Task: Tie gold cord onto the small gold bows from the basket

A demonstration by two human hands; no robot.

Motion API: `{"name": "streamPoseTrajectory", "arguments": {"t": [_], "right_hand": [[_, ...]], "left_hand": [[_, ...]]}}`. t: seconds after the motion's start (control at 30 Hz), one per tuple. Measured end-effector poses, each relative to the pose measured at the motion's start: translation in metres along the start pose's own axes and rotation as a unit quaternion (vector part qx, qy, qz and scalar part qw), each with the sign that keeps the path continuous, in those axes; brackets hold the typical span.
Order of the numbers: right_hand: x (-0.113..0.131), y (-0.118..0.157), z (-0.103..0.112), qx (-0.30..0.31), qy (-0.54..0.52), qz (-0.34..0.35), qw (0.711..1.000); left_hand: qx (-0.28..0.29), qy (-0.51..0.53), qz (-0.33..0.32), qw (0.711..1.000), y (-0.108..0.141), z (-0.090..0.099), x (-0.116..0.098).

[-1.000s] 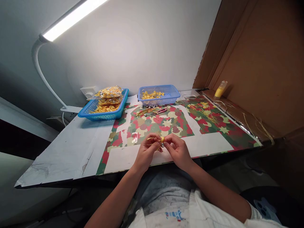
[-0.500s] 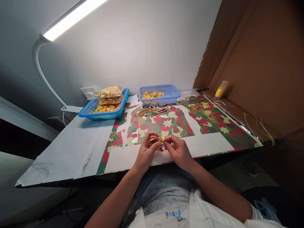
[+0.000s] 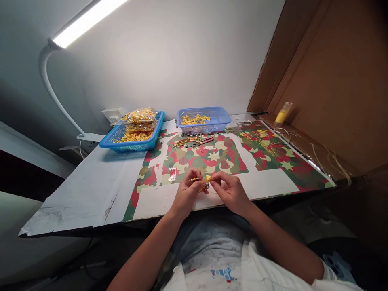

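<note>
Close to the table's front edge, a small gold bow (image 3: 207, 178) with a silver bell (image 3: 207, 186) just below it sits between my two hands. My left hand (image 3: 189, 190) is closed, pinching the bow from the left, with a loop of gold cord (image 3: 194, 180) sticking out among its fingers. Thumb and forefinger of my right hand (image 3: 228, 192) are pinched together at the bow's right edge; what lies between those fingertips is too small to make out. A faint thin strand shows under the right fingers.
At the back left, a blue basket (image 3: 130, 146) holds gold bows and filled plastic bags (image 3: 140, 117). Another blue basket (image 3: 220, 121) with bows stands at the back middle. Before it lie silver bells (image 3: 197, 134), gold cords (image 3: 184, 142) and pink-handled snips (image 3: 207, 140). A lamp (image 3: 48, 81) arches at left.
The right fingertips have shifted slightly off the bell, which now shows more fully. The gold loop in my left hand looks flatter. The view has tilted a little.
</note>
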State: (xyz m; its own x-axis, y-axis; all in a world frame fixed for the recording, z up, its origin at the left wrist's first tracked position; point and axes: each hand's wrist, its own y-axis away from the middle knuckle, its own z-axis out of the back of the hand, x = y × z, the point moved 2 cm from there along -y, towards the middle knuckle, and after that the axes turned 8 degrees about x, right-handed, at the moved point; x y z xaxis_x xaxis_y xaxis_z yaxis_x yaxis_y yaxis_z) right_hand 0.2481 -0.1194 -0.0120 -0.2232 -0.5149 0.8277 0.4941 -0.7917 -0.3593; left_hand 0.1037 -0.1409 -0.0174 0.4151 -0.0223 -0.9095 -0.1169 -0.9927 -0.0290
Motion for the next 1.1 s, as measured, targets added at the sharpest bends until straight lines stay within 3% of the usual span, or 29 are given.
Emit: {"name": "streamPoseTrajectory", "arguments": {"t": [0.8,1.1], "right_hand": [[-0.0027,0.0026,0.0009,-0.011,0.017,0.063,0.998],[0.0006,0.0021,0.0021,-0.011,0.044,0.094,0.995]], "left_hand": [[0.020,0.082,0.050,0.995,-0.0018,-0.0001,-0.0006],[0.018,0.065,0.065,0.996,-0.0015,0.0016,-0.0006]]}}
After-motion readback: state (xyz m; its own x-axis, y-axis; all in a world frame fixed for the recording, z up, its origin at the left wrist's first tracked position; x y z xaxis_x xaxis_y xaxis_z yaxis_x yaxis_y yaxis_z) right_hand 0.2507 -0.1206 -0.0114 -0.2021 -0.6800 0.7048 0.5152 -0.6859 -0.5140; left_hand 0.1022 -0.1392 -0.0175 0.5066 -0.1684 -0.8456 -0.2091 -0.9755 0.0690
